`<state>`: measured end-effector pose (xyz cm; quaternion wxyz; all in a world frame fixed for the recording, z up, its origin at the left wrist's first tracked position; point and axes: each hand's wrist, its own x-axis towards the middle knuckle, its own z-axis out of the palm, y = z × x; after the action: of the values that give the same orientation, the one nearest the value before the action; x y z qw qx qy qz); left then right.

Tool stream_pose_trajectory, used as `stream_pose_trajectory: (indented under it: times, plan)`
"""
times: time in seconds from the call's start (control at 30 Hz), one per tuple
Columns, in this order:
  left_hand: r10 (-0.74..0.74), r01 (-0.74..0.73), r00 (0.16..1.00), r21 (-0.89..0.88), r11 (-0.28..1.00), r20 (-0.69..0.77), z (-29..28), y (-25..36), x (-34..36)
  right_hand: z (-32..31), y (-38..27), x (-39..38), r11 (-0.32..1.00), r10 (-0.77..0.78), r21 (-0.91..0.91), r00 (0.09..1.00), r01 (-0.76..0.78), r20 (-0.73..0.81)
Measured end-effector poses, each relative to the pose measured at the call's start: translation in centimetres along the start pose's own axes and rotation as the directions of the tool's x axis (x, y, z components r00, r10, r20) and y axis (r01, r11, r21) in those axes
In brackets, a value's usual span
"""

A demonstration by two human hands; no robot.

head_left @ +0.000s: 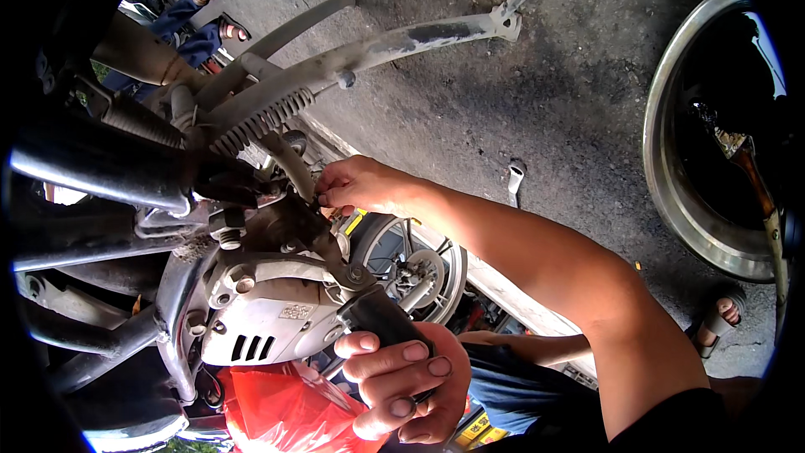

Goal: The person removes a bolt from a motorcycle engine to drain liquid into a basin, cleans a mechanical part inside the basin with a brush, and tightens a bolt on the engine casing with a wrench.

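Observation:
My left hand is wrapped round a black rubber footpeg, which joins a metal bracket on the motorcycle. Higher up, my right hand reaches in from the lower right. Its fingers are closed together against the dirty metal frame, beside a curved tube; what they pinch is hidden. Just left of the footpeg is a pale engine cover with dark slots. A long grey stand with a coil spring extends toward the top of the view.
A silver-rimmed basin at right has a dark inside and a brush. A metal wrench lies on the pavement. A spoked wheel and red plastic bag are close by. Another person's sandalled feet show upper left.

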<state>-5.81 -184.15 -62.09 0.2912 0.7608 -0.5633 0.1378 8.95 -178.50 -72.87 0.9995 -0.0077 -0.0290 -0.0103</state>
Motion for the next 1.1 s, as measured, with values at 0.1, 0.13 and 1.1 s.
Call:
stream_pose_trajectory:
  times: [0.1,0.13,1.1]
  plan:
    - [-0.104,0.092,0.990,0.127,0.988,0.098,-0.8,1.0,0.1,-0.1,0.0,0.1,1.000,-0.003,-0.022,1.000,0.004,0.017]
    - [-0.163,0.133,0.976,0.195,0.972,0.146,-1.0,1.4,0.1,-0.2,0.1,0.0,1.000,-0.016,-0.022,1.000,0.017,0.021]
    - [0.044,-0.031,0.996,-0.179,0.983,0.071,-2.7,-1.0,-1.7,-0.5,-0.7,-0.5,0.989,-0.119,-0.087,0.992,0.123,0.046]
